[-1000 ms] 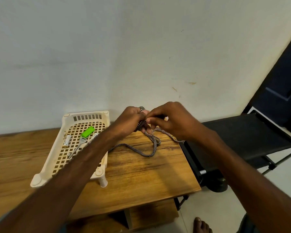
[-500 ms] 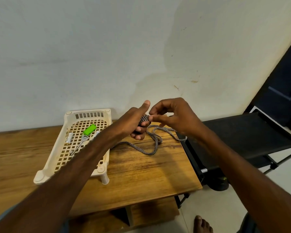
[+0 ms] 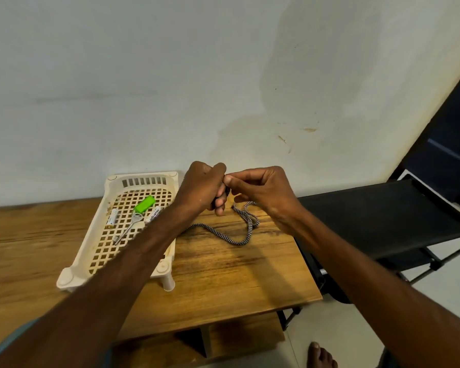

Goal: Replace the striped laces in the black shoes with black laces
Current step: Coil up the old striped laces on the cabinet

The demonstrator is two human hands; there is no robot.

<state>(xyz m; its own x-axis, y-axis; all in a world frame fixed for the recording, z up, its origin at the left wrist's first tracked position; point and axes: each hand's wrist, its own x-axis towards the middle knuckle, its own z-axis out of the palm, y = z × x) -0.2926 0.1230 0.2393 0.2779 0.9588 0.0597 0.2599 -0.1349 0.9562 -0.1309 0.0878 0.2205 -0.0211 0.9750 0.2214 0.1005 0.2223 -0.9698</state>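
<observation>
Striped lace (image 3: 234, 239) is mostly snaking loose across the wooden table (image 3: 223, 282), with its slack trailing off toward 5 o'clock from the fists. Left hand (image 3: 201, 187) is curled tight round a bunched bit of it, and the right hand (image 3: 263, 192), just at its 3 o'clock, pinches the lace between thumb and forefinger. A cream basket (image 3: 91, 240) sits at 9 o'clock, with a green tag (image 3: 144, 203), a key (image 3: 128, 229) and batteries (image 3: 113, 217) inside.

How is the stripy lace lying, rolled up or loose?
Mostly loose: the striped lace trails in curves across the wooden table, one part gripped in the left hand.
</observation>
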